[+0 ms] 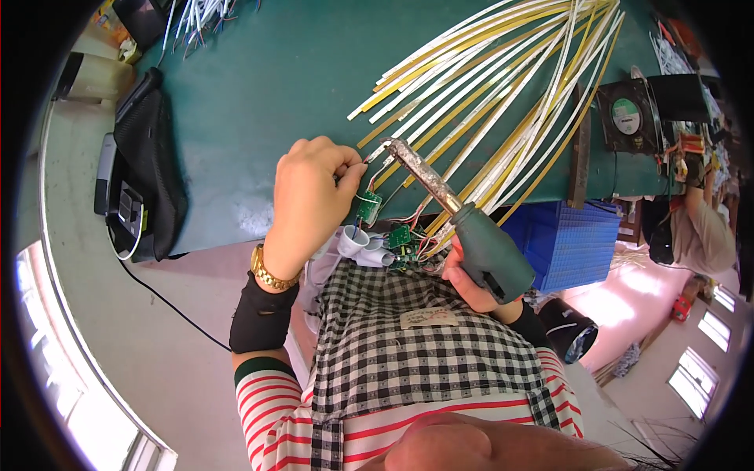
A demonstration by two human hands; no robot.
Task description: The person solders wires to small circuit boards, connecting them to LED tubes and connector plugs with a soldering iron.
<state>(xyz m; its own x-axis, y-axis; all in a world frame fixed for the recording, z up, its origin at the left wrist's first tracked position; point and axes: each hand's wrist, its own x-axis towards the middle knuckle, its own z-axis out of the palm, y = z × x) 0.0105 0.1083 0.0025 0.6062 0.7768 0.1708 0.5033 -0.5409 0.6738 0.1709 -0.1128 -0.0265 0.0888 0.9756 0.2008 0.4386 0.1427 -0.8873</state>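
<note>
My right hand (469,284) grips a soldering iron (493,250) by its dark green handle. The iron's worn metal barrel slants up and left to a bent tip. Close to that tip, my left hand (314,184) pinches a thin wire (367,159) between thumb and forefinger; whether wire and tip touch, I cannot tell. Below those fingers hangs a small green circuit board (369,206) with thin wires on it. More circuit boards (400,237) and white plastic cups (353,242) lie at the table's near edge, against my checked apron (408,337).
Long white and yellow strips (471,102) fan across the green table (259,102). At the right are a blue crate (565,242) and a black fan (626,116). A black mesh chair back (153,165) stands left, white wires (200,23) lie far left, and another person's arm (699,228) shows far right.
</note>
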